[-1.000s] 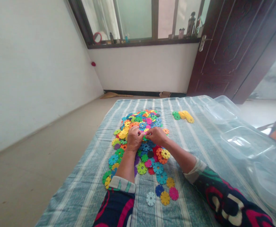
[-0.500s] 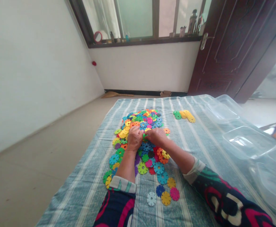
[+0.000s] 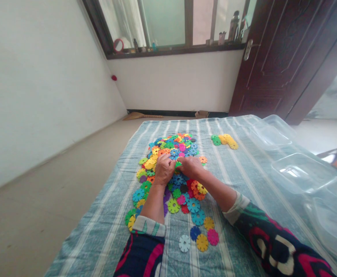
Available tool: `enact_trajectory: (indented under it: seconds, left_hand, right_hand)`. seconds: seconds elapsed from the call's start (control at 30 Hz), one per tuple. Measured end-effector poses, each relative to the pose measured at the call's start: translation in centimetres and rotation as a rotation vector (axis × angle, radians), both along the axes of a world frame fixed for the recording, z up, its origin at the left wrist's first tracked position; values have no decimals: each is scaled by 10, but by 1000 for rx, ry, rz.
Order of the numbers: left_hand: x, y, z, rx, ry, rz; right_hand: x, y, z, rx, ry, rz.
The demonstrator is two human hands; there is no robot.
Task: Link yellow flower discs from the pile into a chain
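My left hand (image 3: 164, 169) is closed, knuckles up, over the middle of a pile of colourful notched plastic discs (image 3: 173, 205). What its fingers hold is hidden from me. Close beside it, my right hand (image 3: 190, 166) comes in from the right with bent fingers, pinching a green notched disc (image 3: 178, 164) in the gap between the two hands. Yellow discs (image 3: 150, 164) lie just left of my left hand. Blue discs (image 3: 178, 179) spread below both hands.
Beyond the pile, joined green and yellow discs (image 3: 224, 140) lie on the striped cloth (image 3: 243, 161). Clear plastic containers (image 3: 303, 173) stand along the right side. Several loose discs, one pale blue (image 3: 185, 243), sit near the front. A brown door (image 3: 283, 57) is at back right.
The green disc between my hands shows slightly more, nearer my right fingers. Both hands stay in nearly the same place; the view has shifted a little.
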State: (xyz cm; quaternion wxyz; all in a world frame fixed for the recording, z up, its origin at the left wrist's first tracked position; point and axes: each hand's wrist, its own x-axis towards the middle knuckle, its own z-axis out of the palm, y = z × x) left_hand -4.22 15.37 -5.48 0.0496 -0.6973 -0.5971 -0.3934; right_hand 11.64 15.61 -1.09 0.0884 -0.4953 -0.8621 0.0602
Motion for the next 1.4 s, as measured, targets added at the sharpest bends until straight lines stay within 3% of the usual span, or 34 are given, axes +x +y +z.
enact_trajectory:
  seconds: [0.23, 0.47, 0.57, 0.67, 0.77, 0.87, 0.93, 1.1, 1.4]
  left_hand:
    - [3, -3, 4, 14, -9, -21]
    - [2, -1, 5, -5, -11, -12]
    - [1, -1, 5, 9, -21, -2]
    - [2, -2, 6, 27, -40, 4]
    - [2, -2, 6, 38, -49, 4]
    - [1, -2, 5, 39, -47, 22]
    - [1, -2, 5, 38, -40, 33]
    - [0, -3, 4, 55, -17, 28]
    - [-2, -3, 3, 49, 1, 52]
  right_hand:
    - [2, 3, -1, -64, 183, -48]
    - [4, 11, -3, -235, 476, -15]
    - [8, 17, -5, -396, 662, 2]
    - [23, 34, -4, -510, 876, -7]
    - [49, 65, -2, -414, 966, -142]
    - [79, 105, 1, -238, 828, -375]
    - [95, 131, 5, -172, 645, -455]
    - [109, 174, 10, -185, 394, -472]
    - [107, 203, 0, -155, 153, -505]
